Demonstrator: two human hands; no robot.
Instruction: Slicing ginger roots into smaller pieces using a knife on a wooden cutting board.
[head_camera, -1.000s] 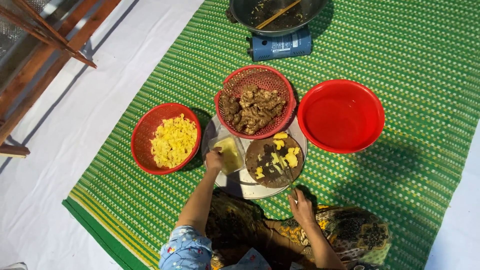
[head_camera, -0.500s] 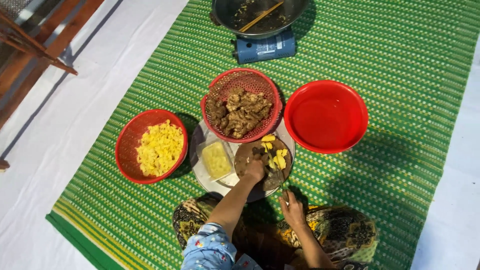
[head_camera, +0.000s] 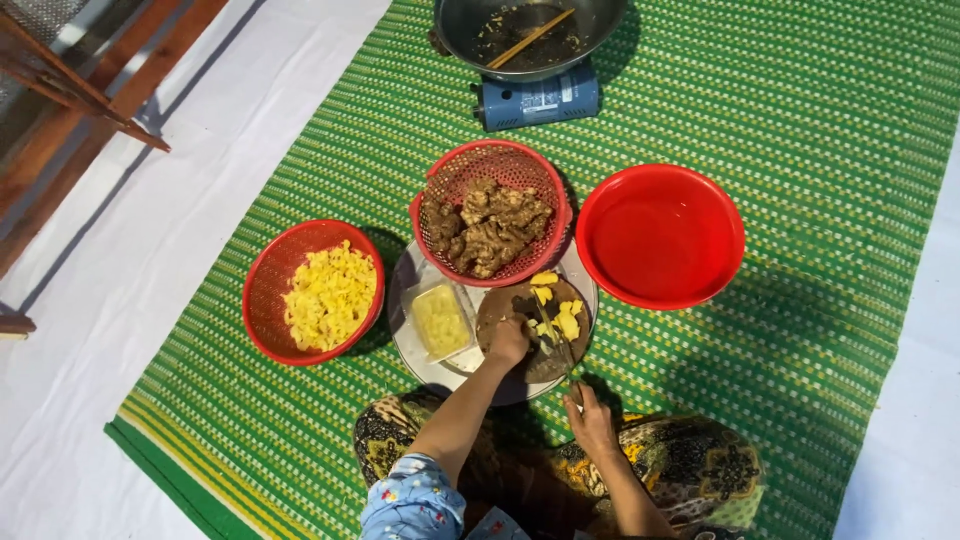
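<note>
Since a second ago the left hand (head_camera: 508, 343) has moved from the small tub (head_camera: 441, 320) across to the board (head_camera: 520, 305), and it is now resting there, fingers curled down on a yellow piece; what exactly it is pinching is too small to tell. The right hand (head_camera: 592, 420) has come in closer to the board's near edge and is gripping a knife (head_camera: 562, 350), whose blade is lying across the board toward the left hand. The whole view has also shifted slightly since then.

The round wooden board is sitting on a pale plate (head_camera: 420, 345), with yellow slices (head_camera: 560, 318) scattered on its far half. The tub, also on the plate just left of the board, is holding yellow pieces. Touching the plate's far rim, a red mesh basket (head_camera: 488, 160) is carrying knobbly brown ginger roots (head_camera: 485, 228). Left of the plate, a red bowl (head_camera: 270, 290) is filled with yellow cut chunks (head_camera: 330, 297). To the right, a second red basin (head_camera: 660, 235) is showing only its bare inside. Farther off, a metal pan (head_camera: 590, 25) with a wooden stick (head_camera: 530, 38) and dark scraps in it is sitting on a blue stove (head_camera: 540, 100). Everything is lying on a green mat (head_camera: 800, 120) over a white floor (head_camera: 120, 240).
</note>
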